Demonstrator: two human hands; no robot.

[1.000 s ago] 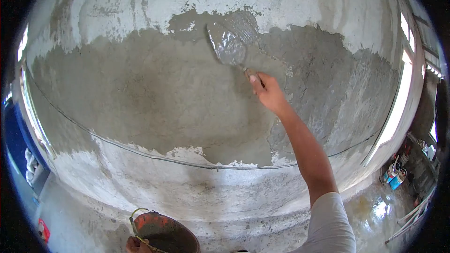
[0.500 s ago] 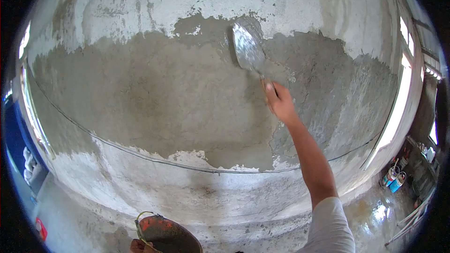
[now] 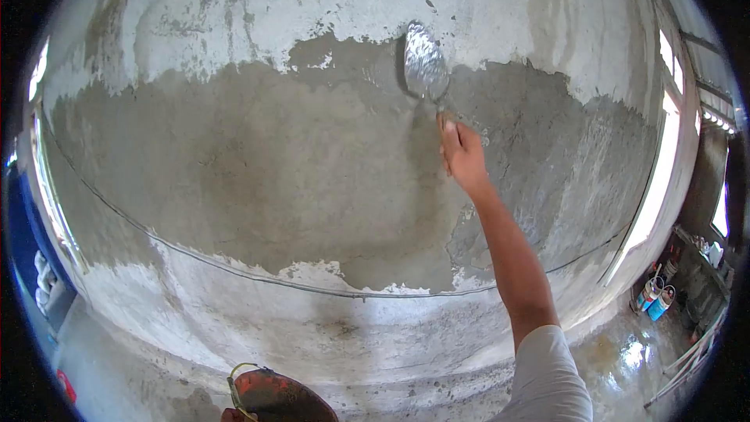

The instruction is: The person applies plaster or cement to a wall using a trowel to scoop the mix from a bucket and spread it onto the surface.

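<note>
My right hand is closed round the handle of a trowel, raised against the upper part of the wall. Wet mortar shines on the blade, which points upward near the top edge of a dark grey plaster patch. At the bottom edge of the view, a small part of my left hand shows at the side of a reddish bucket, apparently gripping it. The bucket has a yellowish looped handle and a dark inside; its contents are hard to make out.
A cable sags across the lower wall. Bright window openings flank the wall. On the right, blue-and-white containers stand on the wet floor near some pale poles. Blue material hangs at far left.
The trowel has shifted slightly right and up along the wall, its blade now more upright. My right hand has moved a little upward with it. The bucket sits slightly lower in view.
</note>
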